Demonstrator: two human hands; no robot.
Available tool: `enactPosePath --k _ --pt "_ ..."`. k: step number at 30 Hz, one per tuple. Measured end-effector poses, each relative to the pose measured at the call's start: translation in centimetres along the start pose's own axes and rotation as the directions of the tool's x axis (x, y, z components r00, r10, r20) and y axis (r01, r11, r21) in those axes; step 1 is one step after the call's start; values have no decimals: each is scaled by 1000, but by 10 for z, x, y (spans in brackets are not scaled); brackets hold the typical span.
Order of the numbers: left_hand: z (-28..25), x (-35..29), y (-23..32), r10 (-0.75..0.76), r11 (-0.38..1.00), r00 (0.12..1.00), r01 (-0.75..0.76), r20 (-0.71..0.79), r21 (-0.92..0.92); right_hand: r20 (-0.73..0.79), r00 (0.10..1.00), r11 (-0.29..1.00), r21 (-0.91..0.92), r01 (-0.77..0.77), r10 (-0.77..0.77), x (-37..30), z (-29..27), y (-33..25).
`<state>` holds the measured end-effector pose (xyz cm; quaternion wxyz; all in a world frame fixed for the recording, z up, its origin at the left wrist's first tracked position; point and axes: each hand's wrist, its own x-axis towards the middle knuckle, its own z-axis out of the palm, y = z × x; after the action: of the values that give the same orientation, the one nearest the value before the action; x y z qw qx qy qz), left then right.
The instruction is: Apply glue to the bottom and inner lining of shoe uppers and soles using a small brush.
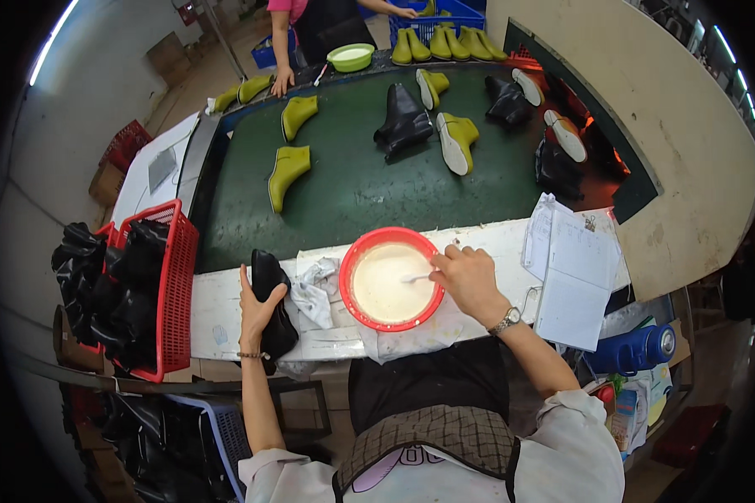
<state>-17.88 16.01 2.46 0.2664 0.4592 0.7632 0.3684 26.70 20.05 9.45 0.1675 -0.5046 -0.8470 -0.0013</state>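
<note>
My left hand grips a black boot at the white table edge, its thumb across the boot and its fingers along the outer side. A red bowl of creamy white liquid stands in front of me. Pinched in my right hand, over the bowl's right rim, is a thin white-handled tool. Its tip reaches the liquid, and its kind cannot be made out. A crumpled white cloth lies between the boot and the bowl.
Beyond the white ledge, a green conveyor belt carries yellow-green boots and black boots. Red baskets of black boots stand left; papers lie right. Across the belt, a co-worker's hand rests near a green bowl.
</note>
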Motion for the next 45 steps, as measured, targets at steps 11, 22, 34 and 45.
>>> enactPosePath --k 11,22,34,45 --pt "-35 -36 14 117 905 949 -223 -293 -363 -93 950 823 529 -206 297 -25 3 44" --pt "53 -136 140 282 932 453 80 846 -353 -31 873 367 900 236 -486 17 -72 -58" --pt "35 -178 148 231 853 481 318 846 -413 -36 990 553 826 108 -139 18 -35 -71" --pt "-5 -183 99 -94 685 903 364 419 -631 -97 940 943 22 331 -328 336 -33 -146"
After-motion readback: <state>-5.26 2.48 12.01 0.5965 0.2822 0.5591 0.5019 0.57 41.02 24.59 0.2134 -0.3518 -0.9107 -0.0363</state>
